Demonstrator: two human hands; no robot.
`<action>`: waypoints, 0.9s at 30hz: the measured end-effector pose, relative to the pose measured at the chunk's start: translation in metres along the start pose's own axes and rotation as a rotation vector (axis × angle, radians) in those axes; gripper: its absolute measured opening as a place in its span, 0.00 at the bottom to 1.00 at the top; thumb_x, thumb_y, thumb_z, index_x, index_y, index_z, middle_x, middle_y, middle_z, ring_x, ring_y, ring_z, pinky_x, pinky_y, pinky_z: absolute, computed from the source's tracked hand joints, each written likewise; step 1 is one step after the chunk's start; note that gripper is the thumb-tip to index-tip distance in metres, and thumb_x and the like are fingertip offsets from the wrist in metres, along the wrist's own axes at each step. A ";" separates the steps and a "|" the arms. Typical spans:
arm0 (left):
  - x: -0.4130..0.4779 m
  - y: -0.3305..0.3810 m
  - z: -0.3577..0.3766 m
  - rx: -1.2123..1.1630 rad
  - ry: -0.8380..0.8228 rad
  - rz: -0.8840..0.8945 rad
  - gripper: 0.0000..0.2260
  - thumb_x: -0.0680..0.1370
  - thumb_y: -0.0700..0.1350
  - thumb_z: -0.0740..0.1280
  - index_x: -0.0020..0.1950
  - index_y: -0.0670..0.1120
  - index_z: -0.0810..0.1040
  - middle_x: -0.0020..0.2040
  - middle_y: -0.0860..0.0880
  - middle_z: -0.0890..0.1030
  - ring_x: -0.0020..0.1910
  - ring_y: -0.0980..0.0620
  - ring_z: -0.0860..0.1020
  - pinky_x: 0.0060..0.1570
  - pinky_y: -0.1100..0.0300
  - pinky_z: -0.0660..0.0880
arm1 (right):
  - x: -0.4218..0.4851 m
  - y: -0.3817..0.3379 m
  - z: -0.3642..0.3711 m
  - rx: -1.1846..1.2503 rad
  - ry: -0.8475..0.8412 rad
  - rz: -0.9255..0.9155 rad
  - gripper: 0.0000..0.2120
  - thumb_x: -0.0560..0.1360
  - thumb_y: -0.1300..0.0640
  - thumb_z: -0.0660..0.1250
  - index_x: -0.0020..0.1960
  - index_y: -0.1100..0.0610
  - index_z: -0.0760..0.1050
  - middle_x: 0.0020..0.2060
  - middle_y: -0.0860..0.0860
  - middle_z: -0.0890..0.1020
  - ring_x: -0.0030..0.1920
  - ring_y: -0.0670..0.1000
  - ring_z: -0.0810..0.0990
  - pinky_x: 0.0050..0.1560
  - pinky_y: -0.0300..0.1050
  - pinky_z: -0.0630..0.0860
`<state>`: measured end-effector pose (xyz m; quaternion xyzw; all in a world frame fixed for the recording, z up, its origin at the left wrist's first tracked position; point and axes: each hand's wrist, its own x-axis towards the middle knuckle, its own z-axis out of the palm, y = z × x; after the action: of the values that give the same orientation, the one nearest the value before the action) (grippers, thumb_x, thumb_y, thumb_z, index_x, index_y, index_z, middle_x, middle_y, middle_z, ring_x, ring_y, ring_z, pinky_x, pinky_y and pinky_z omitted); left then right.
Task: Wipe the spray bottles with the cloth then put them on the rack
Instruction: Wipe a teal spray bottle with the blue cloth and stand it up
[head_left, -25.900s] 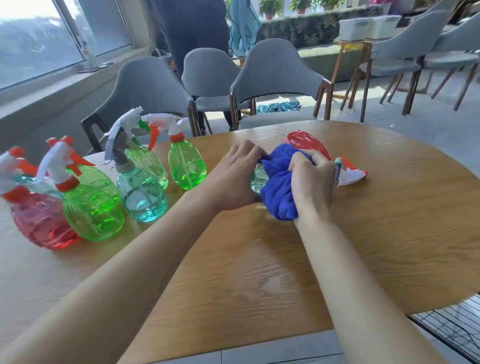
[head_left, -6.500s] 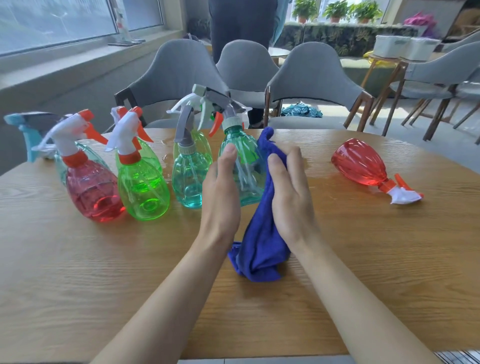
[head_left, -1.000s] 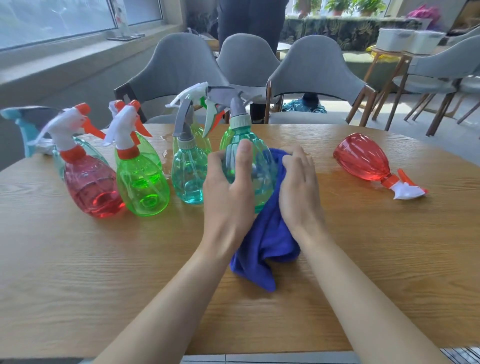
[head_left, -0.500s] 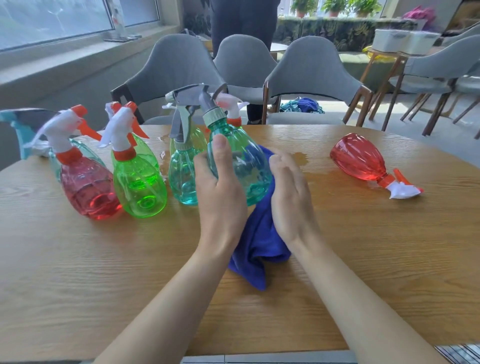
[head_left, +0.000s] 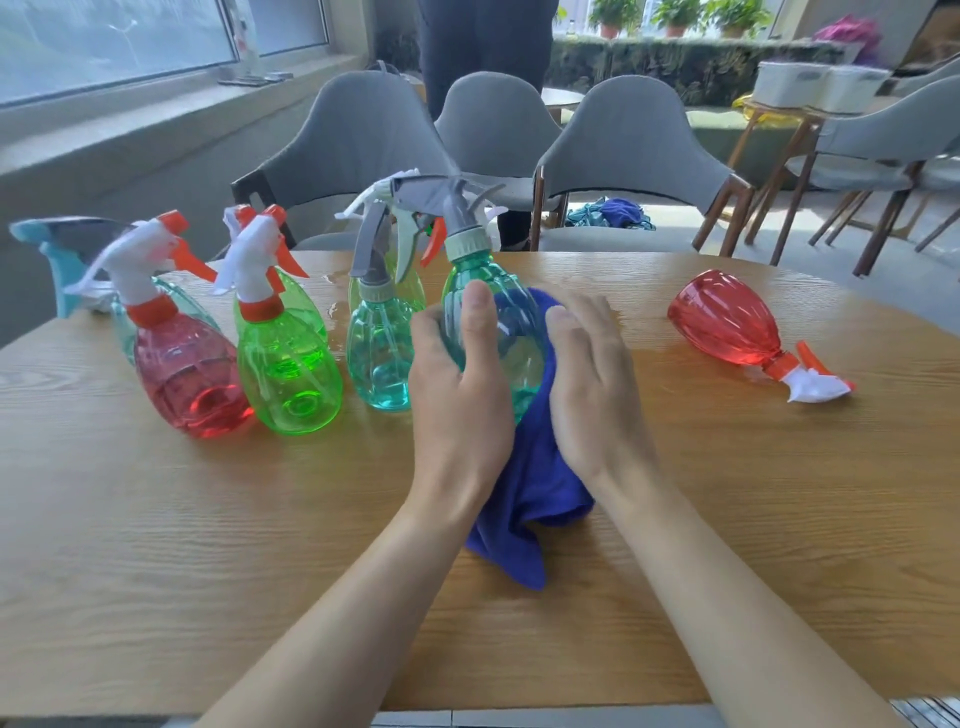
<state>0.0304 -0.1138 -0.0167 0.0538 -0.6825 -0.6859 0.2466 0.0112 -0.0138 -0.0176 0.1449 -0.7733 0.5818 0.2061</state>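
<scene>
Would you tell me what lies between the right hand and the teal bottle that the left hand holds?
The blue cloth, which the right hand presses against the teal bottle; the head view shows it.

Three grey chairs (head_left: 363, 135) stand behind the wooden table (head_left: 156, 571), a wide window (head_left: 104, 41) is on the left, and potted plants (head_left: 675, 13) stand in daylight far behind.

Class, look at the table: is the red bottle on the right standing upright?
No, the right-hand red bottle lies on its side on the table.
</scene>
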 end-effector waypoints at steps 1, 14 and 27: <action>0.001 0.000 0.000 -0.011 0.012 0.014 0.17 0.84 0.65 0.57 0.56 0.53 0.75 0.40 0.69 0.81 0.41 0.66 0.78 0.45 0.71 0.70 | -0.001 0.000 0.000 -0.061 0.020 -0.057 0.15 0.88 0.57 0.54 0.59 0.53 0.80 0.53 0.46 0.78 0.57 0.45 0.75 0.62 0.39 0.70; 0.000 0.003 0.001 -0.056 -0.001 0.074 0.20 0.86 0.62 0.58 0.60 0.47 0.77 0.43 0.62 0.82 0.44 0.67 0.79 0.48 0.72 0.71 | -0.004 -0.002 0.001 0.015 0.035 -0.037 0.10 0.87 0.56 0.55 0.51 0.49 0.73 0.47 0.45 0.76 0.50 0.44 0.74 0.55 0.37 0.69; 0.002 0.004 -0.002 -0.057 -0.072 0.034 0.12 0.86 0.65 0.53 0.61 0.66 0.74 0.57 0.76 0.77 0.61 0.75 0.73 0.63 0.70 0.67 | 0.006 0.009 0.004 0.583 -0.047 0.439 0.27 0.77 0.34 0.68 0.68 0.50 0.82 0.69 0.50 0.82 0.73 0.55 0.77 0.78 0.64 0.67</action>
<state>0.0306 -0.1162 -0.0129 0.0107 -0.6720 -0.7022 0.2350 0.0011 -0.0155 -0.0231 0.0412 -0.5922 0.8047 0.0085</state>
